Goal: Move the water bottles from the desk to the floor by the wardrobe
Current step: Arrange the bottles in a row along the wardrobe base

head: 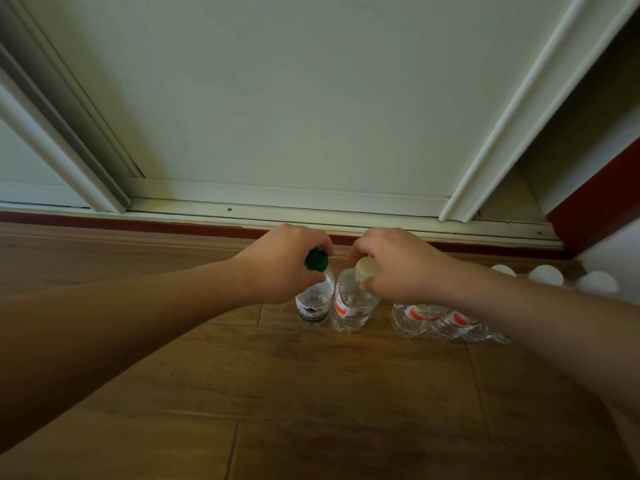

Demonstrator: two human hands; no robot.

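Two clear water bottles stand upright side by side on the wooden floor (311, 393), just in front of the white wardrobe door (294, 98). The green-capped bottle (313, 306) with a green label is on the left; my left hand (280, 261) grips it around the neck below the cap. The bottle with a pale cap and red label (351, 308) is on the right; my right hand (391, 265) grips its neck and cap. More red-label bottles (436, 318) stand to the right, partly hidden behind my right forearm.
The wardrobe's sliding track (277, 209) and a dark red skirting (173, 227) run along the floor edge. Three white caps (547, 274) of further bottles show at the right, near a dark red wall corner (595, 209). Floorboards stretch toward me.
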